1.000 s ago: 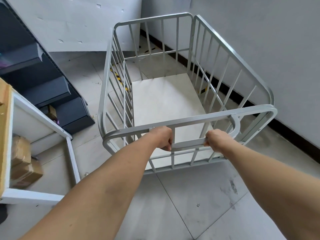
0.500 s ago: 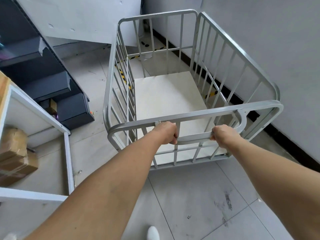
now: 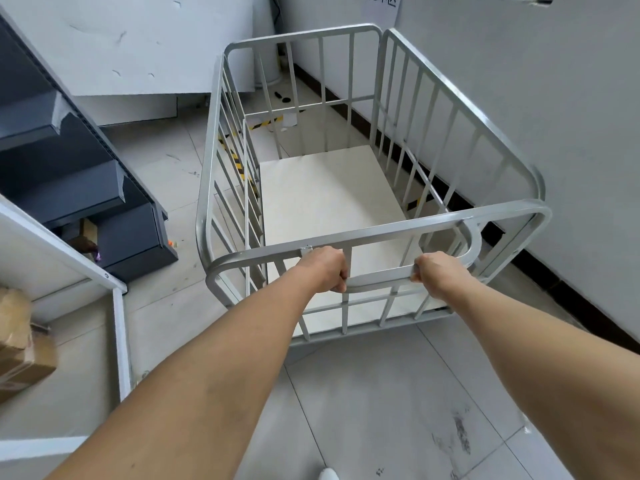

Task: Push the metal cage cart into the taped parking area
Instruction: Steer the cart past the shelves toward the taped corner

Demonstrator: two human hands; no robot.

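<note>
Behind cart [image 3: 346, 202] bars, floor tape [image 3: 239, 161] partly hidden.

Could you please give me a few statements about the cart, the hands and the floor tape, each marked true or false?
1. Both hands grip the cart's handle bar. True: the left hand and right hand are closed on the handle bar of the metal cage cart.
2. The cart carries cardboard boxes. False: its white base board is bare; boxes sit in the white shelf at left.
3. Yellow-and-black tape shows through the cart's left bars. True.
4. The cart runs along the dark shelving. False: it runs near the grey wall at right.
</note>
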